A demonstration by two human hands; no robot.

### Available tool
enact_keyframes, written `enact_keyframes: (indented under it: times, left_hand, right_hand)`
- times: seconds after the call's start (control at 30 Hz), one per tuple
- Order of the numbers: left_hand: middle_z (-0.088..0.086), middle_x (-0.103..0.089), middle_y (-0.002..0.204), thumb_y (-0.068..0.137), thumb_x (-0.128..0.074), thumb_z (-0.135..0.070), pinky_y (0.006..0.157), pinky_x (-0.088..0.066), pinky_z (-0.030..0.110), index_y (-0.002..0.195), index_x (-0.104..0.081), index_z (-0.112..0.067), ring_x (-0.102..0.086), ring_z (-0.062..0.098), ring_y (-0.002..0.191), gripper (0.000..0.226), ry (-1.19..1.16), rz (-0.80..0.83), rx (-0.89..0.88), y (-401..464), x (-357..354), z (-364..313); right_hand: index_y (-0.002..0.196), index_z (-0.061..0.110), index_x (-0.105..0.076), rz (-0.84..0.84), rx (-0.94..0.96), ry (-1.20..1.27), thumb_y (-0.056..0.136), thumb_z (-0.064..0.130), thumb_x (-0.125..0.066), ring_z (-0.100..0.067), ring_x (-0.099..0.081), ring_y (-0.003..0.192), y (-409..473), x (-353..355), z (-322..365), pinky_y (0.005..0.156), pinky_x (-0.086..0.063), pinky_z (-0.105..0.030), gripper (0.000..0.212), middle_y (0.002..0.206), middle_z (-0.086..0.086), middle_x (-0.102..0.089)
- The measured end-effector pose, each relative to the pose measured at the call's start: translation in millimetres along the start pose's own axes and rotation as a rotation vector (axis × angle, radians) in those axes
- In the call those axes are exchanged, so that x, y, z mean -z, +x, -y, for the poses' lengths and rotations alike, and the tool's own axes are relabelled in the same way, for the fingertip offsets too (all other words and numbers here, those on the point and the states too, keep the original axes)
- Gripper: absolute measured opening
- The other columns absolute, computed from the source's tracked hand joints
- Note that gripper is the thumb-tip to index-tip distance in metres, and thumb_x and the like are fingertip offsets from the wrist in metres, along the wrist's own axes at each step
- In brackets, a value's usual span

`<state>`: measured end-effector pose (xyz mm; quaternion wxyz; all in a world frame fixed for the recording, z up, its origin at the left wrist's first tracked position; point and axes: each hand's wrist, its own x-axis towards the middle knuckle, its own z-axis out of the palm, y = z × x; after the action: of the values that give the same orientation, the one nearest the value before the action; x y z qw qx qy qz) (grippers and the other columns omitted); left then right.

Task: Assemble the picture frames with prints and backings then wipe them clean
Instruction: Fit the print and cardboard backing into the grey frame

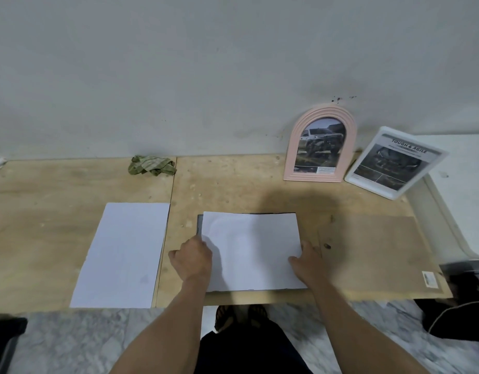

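Observation:
A white sheet (pixel 253 249), print side down, lies over a dark frame (pixel 199 224) at the table's front middle; only the frame's left and top edges peek out. My left hand (pixel 192 259) pinches the sheet's left edge. My right hand (pixel 307 261) rests on its right edge, thumb lying on the paper. A brown backing board (pixel 376 252) lies flat to the right. A second white sheet (pixel 125 255) lies to the left. A green cloth (pixel 152 165) is crumpled near the wall.
A pink arched frame (pixel 319 144) with a truck print and a white frame (pixel 394 163) with a print lean at the back right. The plywood table (pixel 233 184) meets the wall. Dark objects (pixel 465 300) sit at the right edge, above marble floor.

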<state>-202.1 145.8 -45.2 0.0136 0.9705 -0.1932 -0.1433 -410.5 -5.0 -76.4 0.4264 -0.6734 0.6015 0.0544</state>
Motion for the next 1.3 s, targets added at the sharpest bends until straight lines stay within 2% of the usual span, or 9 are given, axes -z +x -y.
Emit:
enact_keyframes:
  times: [0.2,0.37,0.53,0.6,0.67,0.93,1.03,1.17,1.3]
  left_hand:
    - [0.005,-0.071,0.081,0.098,-0.043,-0.014,0.068,-0.032,0.030,0.091,-0.065,-0.015,-0.047,0.021,0.063,0.023,-0.075,-0.054,-0.013,-9,2,-4]
    - [0.007,-0.066,0.073,0.098,-0.051,-0.012,0.056,-0.036,0.031,0.089,-0.057,-0.009,-0.056,0.025,0.064,0.011,-0.720,-0.028,-0.095,-10,-1,7]
    - [0.008,-0.061,0.070,0.093,-0.059,-0.001,0.050,-0.045,0.021,0.080,-0.058,-0.006,-0.055,0.018,0.058,0.014,-1.275,0.191,0.151,4,29,36]
    - [0.011,-0.065,0.077,0.094,-0.060,-0.004,0.057,-0.049,0.027,0.082,-0.059,-0.008,-0.060,0.023,0.064,0.013,-1.444,0.240,0.271,10,41,59]
    - [0.012,-0.067,0.085,0.095,-0.060,-0.007,0.062,-0.051,0.032,0.089,-0.060,-0.007,-0.062,0.026,0.071,0.006,-1.563,0.260,0.367,17,48,87]
    - [0.009,-0.069,0.094,0.102,-0.049,-0.022,0.065,-0.051,0.033,0.101,-0.064,-0.012,-0.067,0.023,0.076,0.019,-2.016,0.153,0.554,30,58,215]
    - [0.009,-0.068,0.105,0.101,-0.051,-0.025,0.074,-0.050,0.039,0.120,-0.062,-0.013,-0.064,0.027,0.091,0.025,-2.131,0.043,0.636,47,64,274]
    - [0.012,-0.067,0.106,0.100,-0.052,-0.027,0.067,-0.052,0.038,0.117,-0.062,-0.012,-0.064,0.029,0.088,0.025,-2.066,0.055,0.665,75,80,355]
    - [0.017,-0.070,0.111,0.097,-0.056,-0.017,0.076,-0.054,0.040,0.104,-0.065,-0.007,-0.065,0.029,0.088,0.016,-1.806,0.003,0.790,100,77,432]
  right_hand:
    - [0.127,0.020,-0.044,0.080,0.004,-0.055,0.081,0.026,-0.051,-0.025,-0.057,0.096,-8,13,-4,0.071,-0.046,-0.033,0.047,0.115,-0.004,-0.055]
    - [0.111,0.021,-0.049,0.033,0.037,-0.058,0.079,0.029,-0.051,-0.024,-0.058,0.089,-11,21,-2,0.076,-0.051,-0.041,0.033,0.104,-0.003,-0.060]
    - [0.111,0.018,-0.053,0.038,-0.006,0.057,0.094,0.033,-0.044,-0.025,-0.057,0.101,-18,30,32,0.086,-0.046,-0.040,0.025,0.112,-0.003,-0.058]
    - [0.090,0.010,-0.060,0.125,-0.011,0.049,0.097,0.029,-0.042,-0.026,-0.056,0.094,-18,25,51,0.083,-0.043,-0.040,0.026,0.098,-0.009,-0.057]
    - [0.080,0.012,-0.060,0.241,-0.003,0.103,0.096,0.024,-0.049,-0.021,-0.053,0.082,-20,12,75,0.073,-0.042,-0.033,0.023,0.088,-0.007,-0.056]
    - [0.092,0.015,-0.063,0.487,-0.015,-0.073,0.091,0.034,-0.059,-0.017,-0.049,0.066,-32,-93,194,0.053,-0.037,-0.025,0.019,0.085,-0.005,-0.059]
    - [0.095,0.010,-0.067,0.638,-0.001,0.041,0.090,0.028,-0.065,-0.018,-0.058,0.070,-42,-150,246,0.055,-0.044,-0.026,0.019,0.087,-0.005,-0.063]
    - [0.095,0.013,-0.067,0.530,0.162,0.146,0.082,0.014,-0.074,-0.030,-0.062,0.097,-49,-227,333,0.086,-0.053,-0.042,0.015,0.105,-0.009,-0.065]
    - [0.067,0.013,-0.060,0.398,0.437,-0.097,0.077,0.006,-0.066,-0.022,-0.052,0.074,-60,-291,417,0.062,-0.037,-0.027,0.014,0.073,-0.004,-0.057]
